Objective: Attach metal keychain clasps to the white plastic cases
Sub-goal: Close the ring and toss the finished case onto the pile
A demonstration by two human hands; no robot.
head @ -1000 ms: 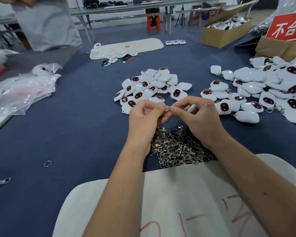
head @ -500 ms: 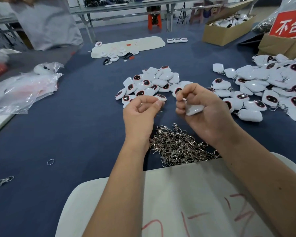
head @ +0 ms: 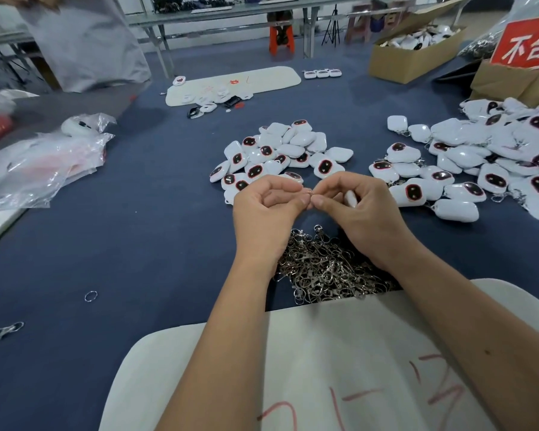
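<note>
Plastic bags (head: 41, 163): crumpled at the far left of the tabletop (head: 143, 231), well apart from the work.
Loose ring (head: 90, 296): lies alone on the blue cloth, with a stray clasp (head: 5, 331) nearer the left edge.
Left hand (head: 263, 213): fingers curled, thumb and forefinger pinching a small metal ring (head: 307, 192) at its tip.
Clasp heap (head: 327, 269): a tangled pile directly under both hands.
Unfinished cases (head: 280, 154): a heap just beyond the hands.
Right hand (head: 366, 213): fingertips meet the left hand's at the ring, while the curled fingers hold a white case (head: 351, 198), mostly hidden.
Finished cases (head: 486, 163): spread to the right, some with rings showing.
Step, as I judge it: threading the ring onto the case.
Risk: the ring is tiny and held only at the fingertips; a slip would likely drop it into the heap below, where it would be hard to find.
Risk: the case's attachment point is hidden, so misthreading cannot be ruled out.
</note>
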